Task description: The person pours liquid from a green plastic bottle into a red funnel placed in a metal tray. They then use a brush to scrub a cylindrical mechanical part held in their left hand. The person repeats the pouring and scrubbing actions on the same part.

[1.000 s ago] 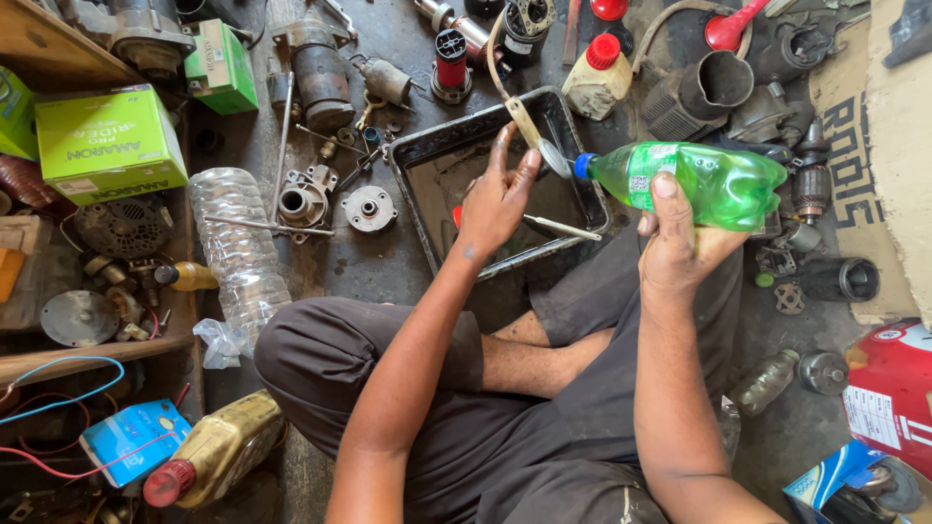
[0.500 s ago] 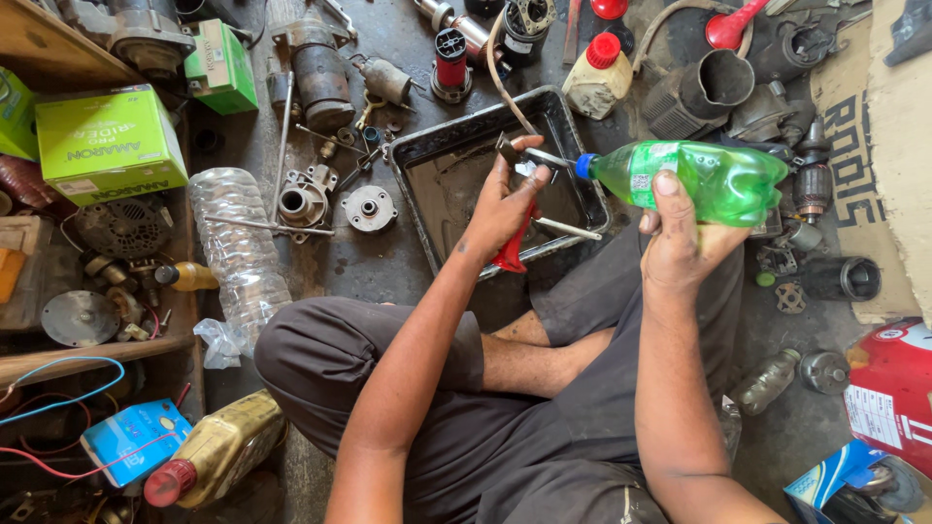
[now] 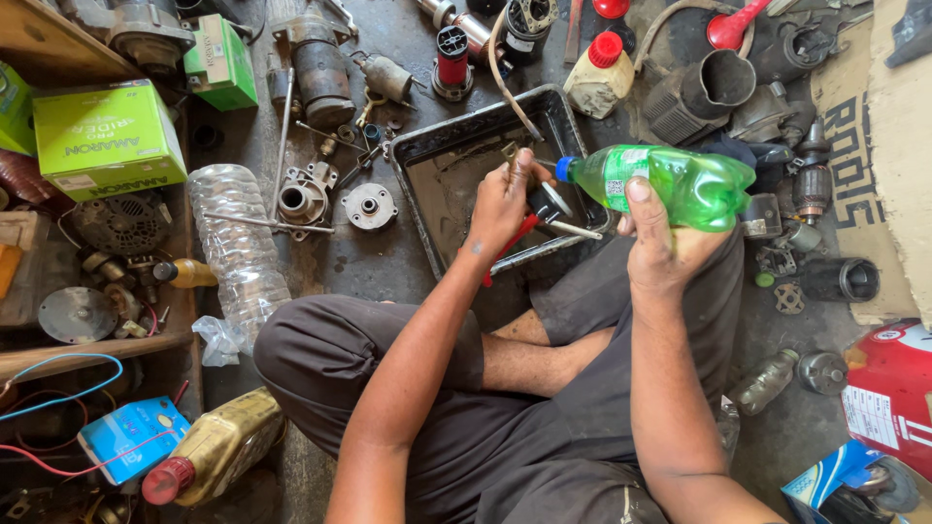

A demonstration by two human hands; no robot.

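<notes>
Green plastic bottle sits in the right hand, held roughly level over the right rim of the black tray, long axis running left-right, blue neck pointing left at the left hand. Right fingers wrapped around the bottle's body, thumb pressed on the near side; firm squeeze-type grip, clear soft plastic, ribbed shoulder. Left hand is just beside the bottle mouth, nearly touching it, fingers curled shut on a small metal part held above the tray; exact shape of that part too small to tell. So the neck lies directly right of the left fingers, same height, and the left hand is the nearer one to the mouth. A red-handled tool lies under the left hand across the tray's near edge, with a thin metal rod beside it. Tray is shallow, rectangular, grimy, resting on the concrete floor in front of the crossed legs. Farther out on the floor: a crushed clear plastic bottle to the left, cast metal housings and a round flange next to it, a white jug with red cap beyond the tray's far right corner, green cardboard boxes at far left, a yellowish oil jug at near left.
</notes>
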